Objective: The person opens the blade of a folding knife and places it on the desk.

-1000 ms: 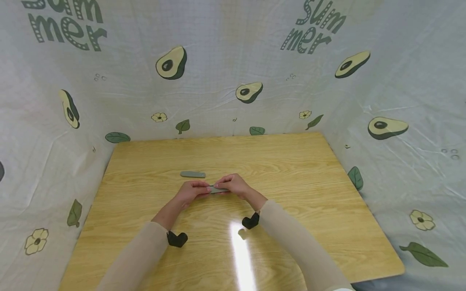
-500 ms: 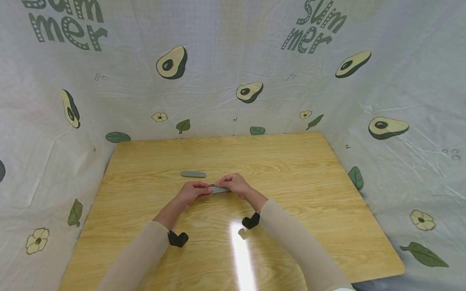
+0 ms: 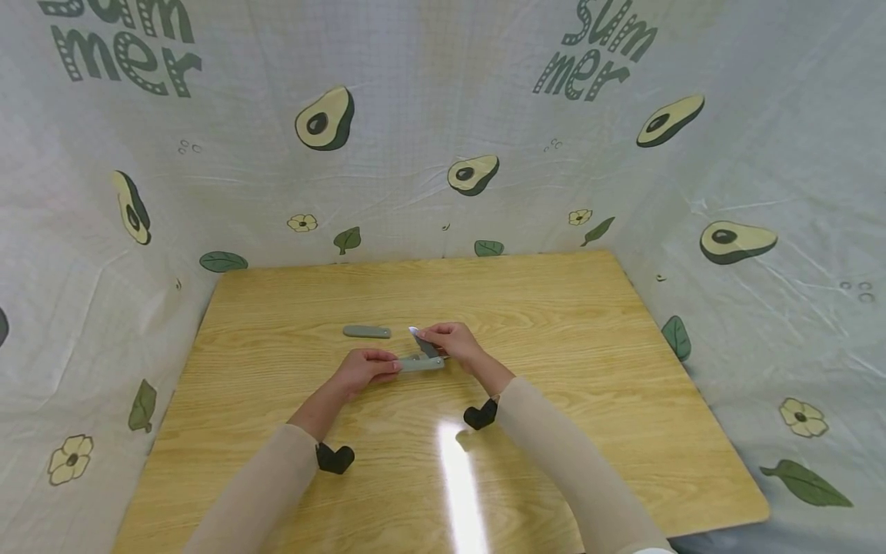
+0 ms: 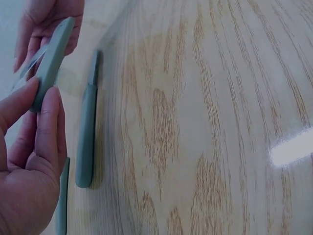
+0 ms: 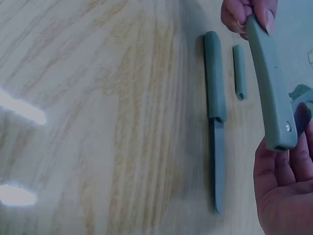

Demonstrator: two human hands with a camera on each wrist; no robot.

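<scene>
In the head view my left hand (image 3: 367, 368) pinches one end of a grey-green handle of a folding knife (image 3: 421, 364). Its far end, with a rivet, points right. A dark blade (image 3: 428, 345) slants up and left from that end, and my right hand (image 3: 451, 340) pinches it near its bright tip. The right wrist view shows the handle (image 5: 271, 83) raised over the table, with the right palm (image 5: 288, 196) below its riveted end. Under it on the table lies a knife (image 5: 214, 83) with a green handle and a dark blade, mostly hidden from the head view.
Behind the hands a second grey-green handle (image 3: 367, 332) lies on the wooden table (image 3: 554, 346). Printed white cloth (image 3: 401, 208) hangs along the back and both sides. A bright glare streak (image 3: 459, 477) crosses the front of the tabletop.
My right hand has lifted slightly up and away from the handle, and the blade now stands out at an angle. The left hand keeps its grip in nearly the same place.
</scene>
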